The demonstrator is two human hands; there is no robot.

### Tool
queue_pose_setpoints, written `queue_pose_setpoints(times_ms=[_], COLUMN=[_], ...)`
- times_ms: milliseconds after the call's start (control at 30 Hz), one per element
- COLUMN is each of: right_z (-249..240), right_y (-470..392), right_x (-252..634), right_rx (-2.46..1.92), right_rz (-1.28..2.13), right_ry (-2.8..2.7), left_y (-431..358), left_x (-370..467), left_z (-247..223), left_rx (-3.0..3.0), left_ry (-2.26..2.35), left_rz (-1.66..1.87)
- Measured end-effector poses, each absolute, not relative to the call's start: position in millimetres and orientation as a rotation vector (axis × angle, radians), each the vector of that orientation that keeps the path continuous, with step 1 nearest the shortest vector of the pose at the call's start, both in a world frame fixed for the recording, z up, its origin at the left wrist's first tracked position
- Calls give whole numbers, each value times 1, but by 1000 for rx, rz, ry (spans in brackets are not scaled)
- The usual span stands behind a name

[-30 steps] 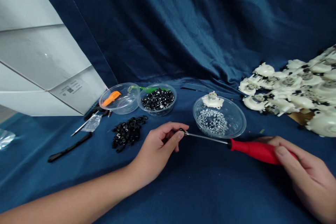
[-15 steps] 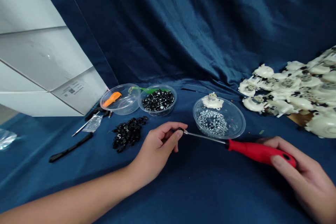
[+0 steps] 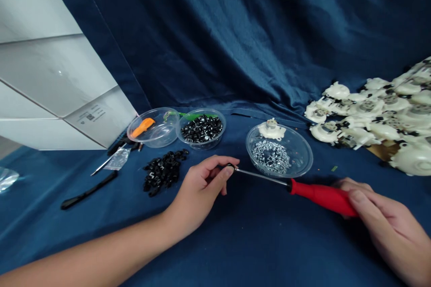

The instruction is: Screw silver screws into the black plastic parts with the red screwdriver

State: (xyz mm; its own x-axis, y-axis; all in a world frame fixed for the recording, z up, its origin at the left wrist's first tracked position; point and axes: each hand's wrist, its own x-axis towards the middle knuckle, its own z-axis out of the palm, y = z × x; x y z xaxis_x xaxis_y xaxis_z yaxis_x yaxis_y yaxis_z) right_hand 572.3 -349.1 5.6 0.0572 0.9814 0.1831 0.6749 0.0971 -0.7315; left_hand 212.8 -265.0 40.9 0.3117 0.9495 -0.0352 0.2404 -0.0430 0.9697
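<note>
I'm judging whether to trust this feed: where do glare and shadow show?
Head view: pale sheen streaks the glossy dark-blue fabric backdrop; head view: a small glint marks the stacked white boxes; head view: shadow darkens the blue tabletop cloth beside the bare right hand.

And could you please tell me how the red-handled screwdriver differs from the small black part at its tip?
The red-handled screwdriver is long; the black part is tiny. The screwdriver shows red and bare metal, the part black. The right hand grips the screwdriver by its handle, while the left hand pinches the part. Both are hand-held.
</note>
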Motion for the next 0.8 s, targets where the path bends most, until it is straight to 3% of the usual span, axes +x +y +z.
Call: queue_pose_setpoints(times_ms=[800], right_z=[-6], right_y=[-350], right_x=[587], right_rx=[-1673], right_rz=[583], right_ry=[-1545], left_y=[-269], left_x=[211], left_z=[35], left_rx=[1540], left_ry=[1076], left_rz=[814])
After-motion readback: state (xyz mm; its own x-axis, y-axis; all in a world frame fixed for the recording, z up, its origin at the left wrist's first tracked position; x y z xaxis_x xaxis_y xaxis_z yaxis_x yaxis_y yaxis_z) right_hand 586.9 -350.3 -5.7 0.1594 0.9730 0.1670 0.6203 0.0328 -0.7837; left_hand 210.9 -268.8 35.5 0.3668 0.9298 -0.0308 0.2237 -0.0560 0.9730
